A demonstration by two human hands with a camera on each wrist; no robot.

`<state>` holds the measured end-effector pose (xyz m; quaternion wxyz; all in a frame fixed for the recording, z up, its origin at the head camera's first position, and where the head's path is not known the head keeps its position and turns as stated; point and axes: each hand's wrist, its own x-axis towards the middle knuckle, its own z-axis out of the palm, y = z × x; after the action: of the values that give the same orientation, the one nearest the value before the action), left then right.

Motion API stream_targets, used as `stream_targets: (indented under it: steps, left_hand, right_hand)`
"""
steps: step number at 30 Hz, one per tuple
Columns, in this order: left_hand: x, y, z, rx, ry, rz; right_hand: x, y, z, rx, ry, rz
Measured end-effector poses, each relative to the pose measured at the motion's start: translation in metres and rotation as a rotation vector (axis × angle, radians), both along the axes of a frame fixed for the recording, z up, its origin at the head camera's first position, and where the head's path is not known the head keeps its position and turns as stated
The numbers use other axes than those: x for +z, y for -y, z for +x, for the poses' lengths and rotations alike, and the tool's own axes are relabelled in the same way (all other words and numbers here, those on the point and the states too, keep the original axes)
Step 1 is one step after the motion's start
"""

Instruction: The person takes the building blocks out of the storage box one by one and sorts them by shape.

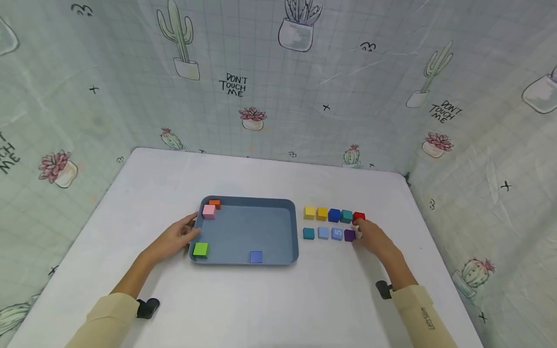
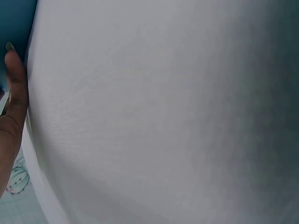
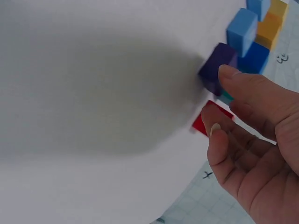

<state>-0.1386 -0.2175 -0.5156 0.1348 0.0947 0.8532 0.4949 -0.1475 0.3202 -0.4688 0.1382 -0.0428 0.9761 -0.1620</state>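
Note:
My left hand (image 1: 177,235) holds the left edge of the blue-grey tray (image 1: 250,232), its thumb at the rim. Inside the tray are an orange block (image 1: 215,204), a pink block (image 1: 209,211), a green block (image 1: 201,250) and a blue block (image 1: 256,256). Over at the right end of two block rows, my right hand (image 1: 372,237) has thumb and fingers apart. Its thumb is right at the purple block (image 3: 218,67), while the fingertips are close to the red block (image 3: 200,124), partly covering it in the right wrist view.
The back row also has a pale yellow block (image 1: 309,212), a deeper yellow block (image 1: 322,213), a dark blue block (image 1: 334,215) and a teal block (image 1: 346,216). Another teal block (image 1: 308,234) and two light blue blocks (image 1: 323,233) line the front. A printed cloth (image 1: 278,96) surrounds the white table (image 1: 270,304).

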Motion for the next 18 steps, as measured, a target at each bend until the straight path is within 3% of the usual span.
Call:
stream_targets:
  steps: [7, 18]
  left_hand:
    - [0.001, 0.001, 0.0, 0.002, 0.003, -0.006]
    - [-0.001, 0.001, -0.001, -0.003, -0.007, -0.028]
  right_hand:
    - [0.014, 0.017, 0.0, 0.063, -0.113, 0.013]
    - [0.032, 0.06, 0.0, 0.179, -0.219, -0.057]
